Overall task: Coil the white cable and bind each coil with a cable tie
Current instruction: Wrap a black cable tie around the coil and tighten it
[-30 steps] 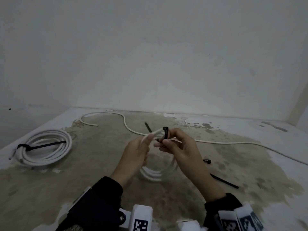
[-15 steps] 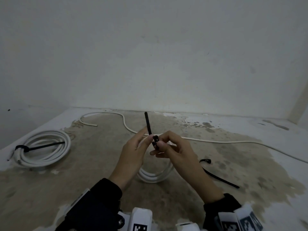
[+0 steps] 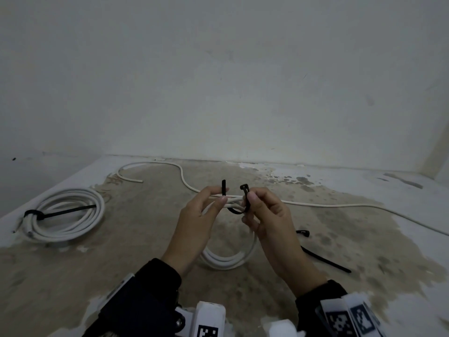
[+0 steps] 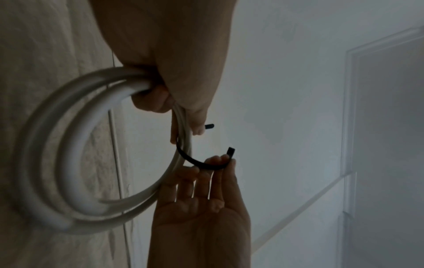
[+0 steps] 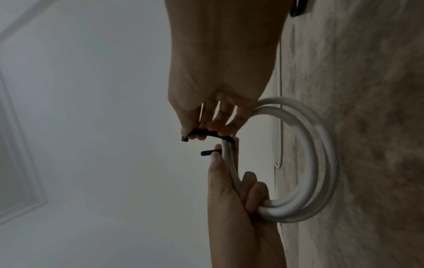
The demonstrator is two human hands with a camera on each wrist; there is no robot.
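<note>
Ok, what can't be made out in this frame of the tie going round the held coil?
- Held coil: in the head view both hands cover its upper part.
- Cable tie: the left hand hides part of the strap; whether it fully rings the strands is unclear.
- Long cable run: cut off at the right edge.
- Bound coil: its tie's lock is too small to read.

Two hands put a tie on a white coil

The left hand (image 3: 198,222) holds a coil (image 3: 228,257) of white cable up off the floor (image 3: 121,251) and pinches one end of a black tie (image 3: 239,210). The right hand (image 3: 266,215) pinches the other end, and the tie bends under the coil. A tied coil (image 3: 65,215) lies far left. Loose cable (image 3: 328,205) runs behind the hands. A spare tie (image 3: 325,260) lies on the right.
</note>
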